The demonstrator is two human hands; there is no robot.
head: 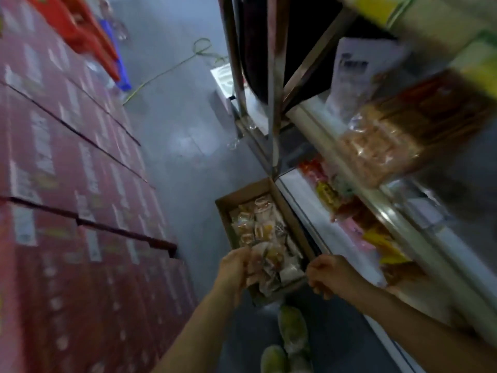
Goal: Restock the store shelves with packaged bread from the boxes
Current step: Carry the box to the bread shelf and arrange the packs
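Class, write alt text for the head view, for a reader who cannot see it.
A person's left hand grips a bread packet over an open cardboard box of packets on the floor. The right hand hangs curled beside the box, below stocked shelves.

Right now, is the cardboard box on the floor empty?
No, the open cardboard box beside the shelf unit holds clear packets of bread, and the left hand grips one of them.

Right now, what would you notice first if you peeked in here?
The open box on the floor, full of wrapped bread, with the left hand gripping a packet in it. Red cartons stack up on the left, and shelves of packaged food run along the right.
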